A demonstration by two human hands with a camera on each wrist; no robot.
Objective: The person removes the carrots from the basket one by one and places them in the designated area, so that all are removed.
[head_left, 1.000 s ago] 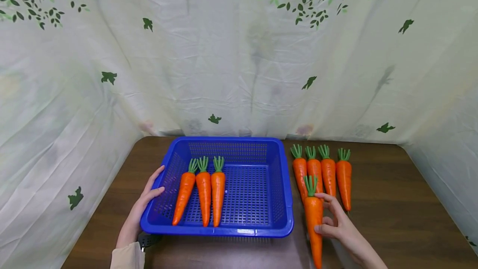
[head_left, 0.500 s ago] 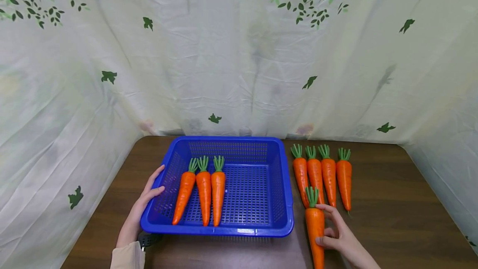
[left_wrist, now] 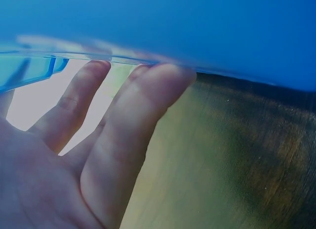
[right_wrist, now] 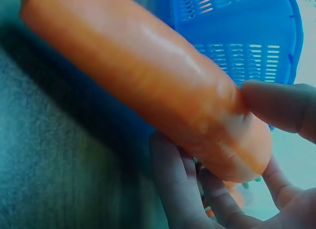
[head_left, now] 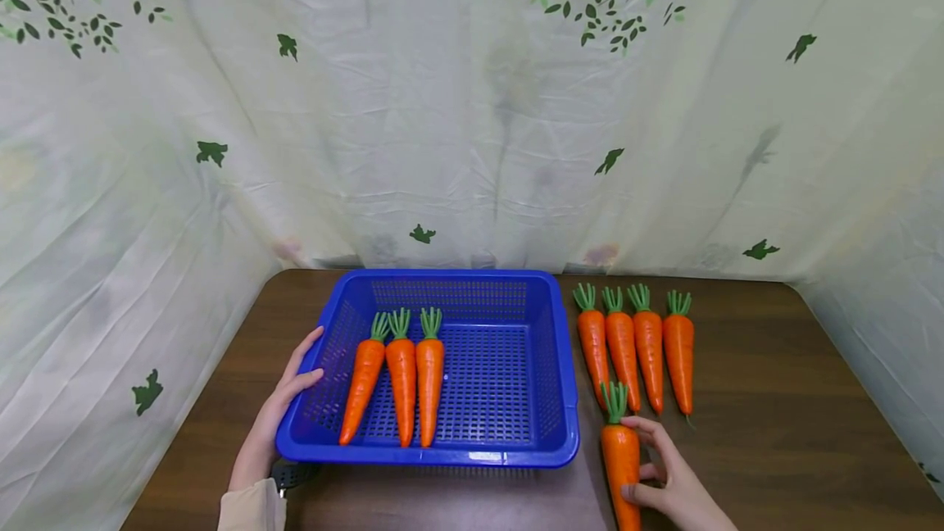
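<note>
In the head view my right hand (head_left: pixel 669 472) pinches a carrot (head_left: pixel 619 461) with green stems, thumb on one side and fingers on the other. Its tip runs off the lower edge of the frame. The right wrist view shows this carrot (right_wrist: pixel 143 71) close up between thumb and fingers. My left hand (head_left: pixel 279 401) touches the left side of a blue plastic basket (head_left: pixel 490 383), its fingers fairly straight. Fingertips press against the blue basket wall (left_wrist: pixel 197 26) in the left wrist view. Three carrots (head_left: pixel 401 392) lie side by side in the basket's left part.
Several more carrots (head_left: pixel 649 360) lie in a row on the brown wooden table (head_left: pixel 774 400), right of the basket. A pale curtain (head_left: pixel 472 121) with leaf prints hangs behind and at both sides.
My right hand has drawn the carrot toward the near table edge, away from the row, whose lower ends now show more. The left hand and basket stay where they were.
</note>
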